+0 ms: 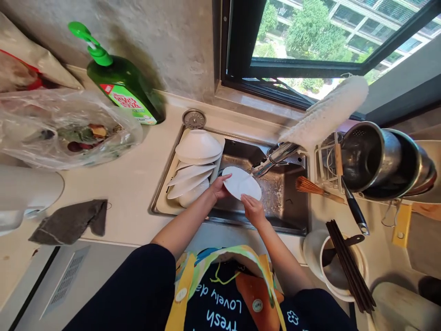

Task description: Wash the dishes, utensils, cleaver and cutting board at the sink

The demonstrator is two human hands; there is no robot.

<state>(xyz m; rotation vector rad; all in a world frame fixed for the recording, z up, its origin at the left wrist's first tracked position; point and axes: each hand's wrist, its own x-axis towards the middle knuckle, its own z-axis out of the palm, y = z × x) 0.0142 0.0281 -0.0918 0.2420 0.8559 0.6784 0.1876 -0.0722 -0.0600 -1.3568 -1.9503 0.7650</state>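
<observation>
Over the steel sink (296,209) I hold a white plate (239,181) under the faucet (275,158), where water runs onto it. My left hand (218,187) grips the plate's left rim. On the plate's near edge rests my right hand (253,209), fingers closed against it. A stack of white bowls and plates (195,168) leans in the sink's left compartment, just left of my left hand.
A green dish-soap bottle (120,87) stands at the back left by a plastic bag (65,131). A grey cloth (70,220) lies on the counter. Right of the sink are a wooden brush (315,188), steel pots (382,158), and a bowl with dark chopsticks (347,266).
</observation>
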